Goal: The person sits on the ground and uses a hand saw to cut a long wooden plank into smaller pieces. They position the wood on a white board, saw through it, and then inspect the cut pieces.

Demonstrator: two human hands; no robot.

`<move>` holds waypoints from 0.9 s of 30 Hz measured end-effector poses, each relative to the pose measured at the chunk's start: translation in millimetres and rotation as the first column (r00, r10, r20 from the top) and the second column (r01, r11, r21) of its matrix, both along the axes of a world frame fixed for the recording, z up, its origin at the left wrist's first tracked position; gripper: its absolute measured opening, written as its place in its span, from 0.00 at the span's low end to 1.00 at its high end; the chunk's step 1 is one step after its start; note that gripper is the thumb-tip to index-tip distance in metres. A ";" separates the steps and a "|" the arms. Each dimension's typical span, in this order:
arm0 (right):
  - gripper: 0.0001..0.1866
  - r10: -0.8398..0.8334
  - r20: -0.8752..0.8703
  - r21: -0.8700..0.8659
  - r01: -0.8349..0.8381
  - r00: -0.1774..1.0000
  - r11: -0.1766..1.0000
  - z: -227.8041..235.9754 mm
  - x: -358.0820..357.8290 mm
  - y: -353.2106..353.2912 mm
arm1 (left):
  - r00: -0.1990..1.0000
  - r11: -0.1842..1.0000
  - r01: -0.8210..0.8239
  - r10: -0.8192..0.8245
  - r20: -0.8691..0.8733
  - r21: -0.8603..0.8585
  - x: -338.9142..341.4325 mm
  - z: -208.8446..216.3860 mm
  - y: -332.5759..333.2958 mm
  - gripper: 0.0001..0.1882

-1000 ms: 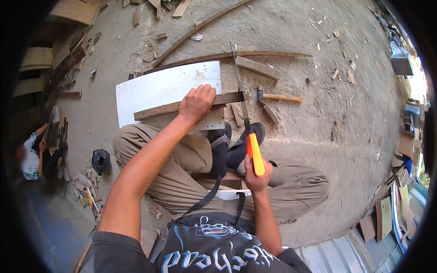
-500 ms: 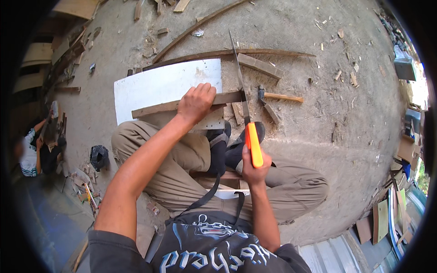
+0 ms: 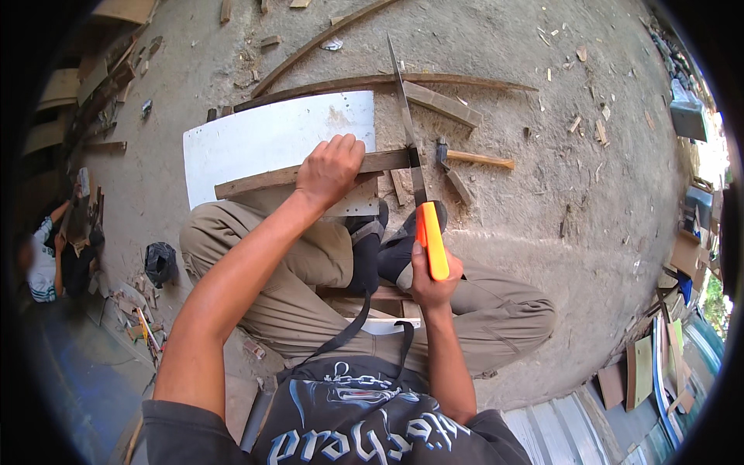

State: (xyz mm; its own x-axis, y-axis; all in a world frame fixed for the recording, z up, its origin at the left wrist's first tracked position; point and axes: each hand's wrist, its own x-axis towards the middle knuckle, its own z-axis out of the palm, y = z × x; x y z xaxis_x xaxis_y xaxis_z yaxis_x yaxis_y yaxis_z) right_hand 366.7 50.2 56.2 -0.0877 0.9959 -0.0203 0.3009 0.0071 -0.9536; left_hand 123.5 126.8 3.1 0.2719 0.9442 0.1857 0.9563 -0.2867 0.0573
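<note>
My left hand [image 3: 331,171] is closed around a brown wooden strip [image 3: 263,183], which lies over a white board [image 3: 271,132] in front of my crossed legs. In my right hand [image 3: 435,280] is a handsaw [image 3: 406,116] by its orange and yellow handle. Its long blade points away from me and crosses the strip's right end, resting against the wood. Whether the teeth have cut in there, I cannot tell. Just right of the blade lies a hammer [image 3: 479,159] with a wooden handle.
Beyond the board lie a long curved wooden strip [image 3: 465,79] and a wood block [image 3: 442,105]. Wood scraps dot the dirt floor. A black bag [image 3: 160,263] is at the left, and another person [image 3: 54,260] sits farther left. Boards and metal sheets [image 3: 566,434] lie at the lower right.
The whole view has shifted slightly. The handsaw stays at the strip's right end with almost no visible movement, and both hands keep their holds.
</note>
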 end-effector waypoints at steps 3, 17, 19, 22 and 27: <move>0.06 0.039 0.121 0.088 -0.050 0.992 0.995 -1.5 12.9 -29.5 | 1.000 1.000 -0.007 0.007 0.001 0.005 -1.4 -2.5 0.3 0.03; 0.09 -0.006 0.020 0.022 0.006 1.000 1.000 -4.7 -5.9 4.0 | 0.997 1.000 -0.016 0.017 0.080 -0.018 2.8 3.8 2.2 0.22; 0.08 0.043 0.092 0.113 -0.054 0.995 0.992 -6.4 15.3 -36.4 | 1.000 1.000 -0.012 0.012 0.023 0.002 -1.2 2.2 6.3 0.10; 0.03 0.075 0.199 0.069 -0.090 0.977 0.993 6.7 59.3 -103.1 | 1.000 0.999 -0.030 0.030 0.003 -0.017 -3.6 -0.5 -2.6 0.05; 0.03 0.083 0.167 -0.003 -0.083 0.982 0.997 18.6 39.5 -47.6 | 0.999 1.000 -0.005 0.006 0.033 -0.029 -1.7 4.1 -1.4 0.05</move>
State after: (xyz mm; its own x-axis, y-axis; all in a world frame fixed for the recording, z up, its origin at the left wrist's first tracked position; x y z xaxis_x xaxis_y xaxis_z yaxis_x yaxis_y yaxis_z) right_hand 406.2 2.6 74.7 -0.1656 0.9855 -0.0375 0.4541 0.0425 -0.8900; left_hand 121.7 125.4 7.2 0.2605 0.9508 0.1677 0.9554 -0.2790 0.0973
